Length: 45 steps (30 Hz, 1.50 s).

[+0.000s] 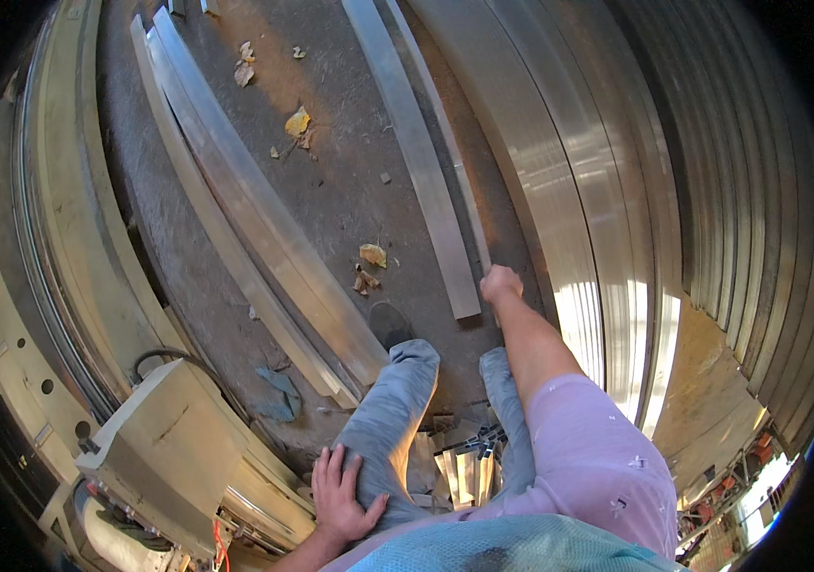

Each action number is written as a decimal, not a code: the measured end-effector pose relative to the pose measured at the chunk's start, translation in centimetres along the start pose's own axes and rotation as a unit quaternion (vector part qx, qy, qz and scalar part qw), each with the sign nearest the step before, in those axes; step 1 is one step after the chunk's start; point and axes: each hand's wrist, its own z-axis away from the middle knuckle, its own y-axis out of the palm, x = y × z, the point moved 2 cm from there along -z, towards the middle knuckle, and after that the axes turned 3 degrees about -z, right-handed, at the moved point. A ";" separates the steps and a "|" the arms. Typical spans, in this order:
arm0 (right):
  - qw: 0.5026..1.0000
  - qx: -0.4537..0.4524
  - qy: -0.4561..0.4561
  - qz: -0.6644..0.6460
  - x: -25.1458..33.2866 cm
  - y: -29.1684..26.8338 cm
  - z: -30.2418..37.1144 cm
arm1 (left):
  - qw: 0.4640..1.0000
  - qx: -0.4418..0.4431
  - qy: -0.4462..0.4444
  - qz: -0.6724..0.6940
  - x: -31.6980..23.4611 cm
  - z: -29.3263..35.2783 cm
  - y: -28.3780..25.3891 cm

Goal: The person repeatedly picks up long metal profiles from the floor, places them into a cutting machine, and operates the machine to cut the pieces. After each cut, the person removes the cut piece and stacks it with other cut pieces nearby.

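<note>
My right hand (501,283) is closed around the near end of a thin, long metal bar (453,164), which runs away from me along the floor. Just left of that bar lies a wider silver rectangular metal tube (418,160), its near end a little left of my right hand. My left hand (342,496) rests with fingers spread on my left thigh, holding nothing. The fingertips of my right hand are partly hidden by the back of the hand.
Long metal profiles (264,238) lie on the floor to the left. At right stand broad stacked metal lengths (559,172). A beige machine (173,448) is at lower left, near a blue-grey rag (278,393). Dry leaves (373,255) dot the floor; short metal offcuts (464,474) lie between my legs.
</note>
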 end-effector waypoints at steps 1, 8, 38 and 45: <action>1.000 -0.004 -0.013 0.005 0.2 0.3 0.5 | 1.000 -0.002 0.004 -0.003 0.1 -0.1 -0.1; 1.000 -0.005 0.012 0.005 0.6 -0.3 1.9 | 1.000 -0.003 0.023 -0.008 -0.1 -0.6 -0.8; 0.998 -0.010 -0.029 0.045 -1.0 -1.4 2.8 | 0.999 0.010 0.034 -0.018 -2.0 -0.6 -0.5; 0.996 -0.085 -0.014 0.016 2.4 4.3 1.8 | 1.000 0.001 0.017 -0.015 -1.0 -1.1 -0.4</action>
